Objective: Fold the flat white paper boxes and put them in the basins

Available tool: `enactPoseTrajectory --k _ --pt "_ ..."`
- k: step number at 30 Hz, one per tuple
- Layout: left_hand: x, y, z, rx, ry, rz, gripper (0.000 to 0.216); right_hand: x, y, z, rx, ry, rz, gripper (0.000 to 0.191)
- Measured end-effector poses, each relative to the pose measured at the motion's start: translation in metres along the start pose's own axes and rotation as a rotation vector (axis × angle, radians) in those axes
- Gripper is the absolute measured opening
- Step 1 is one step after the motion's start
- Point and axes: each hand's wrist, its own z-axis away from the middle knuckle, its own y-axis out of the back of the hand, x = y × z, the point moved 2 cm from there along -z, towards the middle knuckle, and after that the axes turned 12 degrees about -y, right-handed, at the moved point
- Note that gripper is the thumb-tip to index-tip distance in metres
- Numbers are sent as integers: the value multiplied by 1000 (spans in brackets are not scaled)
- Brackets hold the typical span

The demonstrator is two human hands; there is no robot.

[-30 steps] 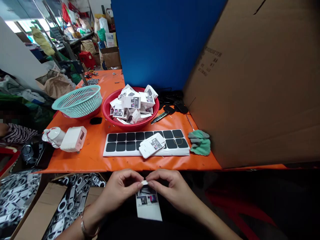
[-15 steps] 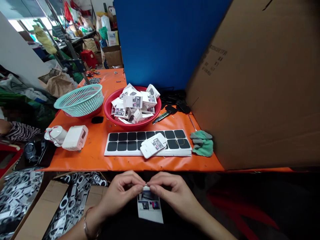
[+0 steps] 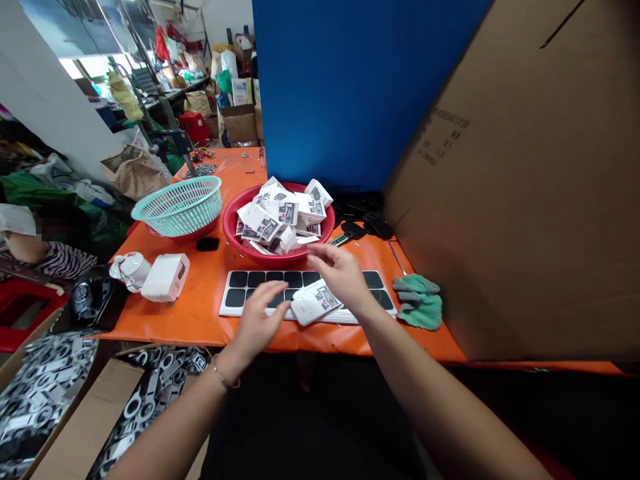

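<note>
Both my hands are raised over the front of the orange table (image 3: 200, 313). My left hand (image 3: 260, 317) hovers with fingers stretched out over the near edge of a white sheet of black square pads (image 3: 250, 279). My right hand (image 3: 340, 273) is spread above that sheet, just behind a small stack of flat white printed cartons (image 3: 315, 303) lying on it. Neither hand holds anything. Behind them a red bowl (image 3: 230, 230) is heaped with small folded white boxes (image 3: 290, 213).
A teal basket (image 3: 177, 203) stands left of the bowl, with a white device (image 3: 165, 277) in front of it. A green cloth (image 3: 420, 300) lies right, against a large cardboard box (image 3: 525, 200). A blue panel (image 3: 350, 87) stands behind. Cartons of metal parts (image 3: 150, 393) sit below.
Both hands rose from my lap to the table and opened. The small printed carton they were pinching together is no longer in them or in view there.
</note>
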Motion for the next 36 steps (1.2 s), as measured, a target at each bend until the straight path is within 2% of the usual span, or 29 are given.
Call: enactPoseTrajectory --k 2,4,7,10,13,16,18,20,23,27,29,31,33,36 --pt "-13 -28 -4 -259 -85 -137 40 31 -2 6 55 -60 144 28" --pt "-26 -54 -4 -379 -100 -201 53 60 -6 19 96 -128 245 32" --pt "-41 -79 1 -437 -95 -238 55 84 -17 37 108 -198 327 41" --pt "-48 -85 4 -473 -105 -280 53 88 -22 33 120 -235 296 43" --pt "-45 -81 4 -489 -125 -327 56 89 -14 14 125 -290 168 37" --pt "-33 -74 -4 -467 -139 -375 65 89 -2 5 118 -316 -34 33" --pt "-19 -64 -15 -400 -176 -420 65 82 4 14 114 -286 -194 38" --pt "0 -50 -27 -304 -254 -448 50 71 11 32 98 -242 -333 43" --pt "27 -26 -39 -241 -399 -412 31 55 21 63 -62 -291 -558 44" --pt "46 -5 -32 -336 -557 -380 31 45 23 94 -552 -536 -882 31" --pt "46 -2 -24 -416 -602 -376 32 43 19 104 -708 -575 -932 30" --pt "43 -1 -14 -505 -633 -379 32 43 14 110 -751 -580 -958 29" --pt "41 -2 -5 -587 -645 -383 36 44 9 114 -739 -576 -950 26" --pt "40 -1 7 -658 -589 -382 35 42 6 116 -736 -537 -850 23"
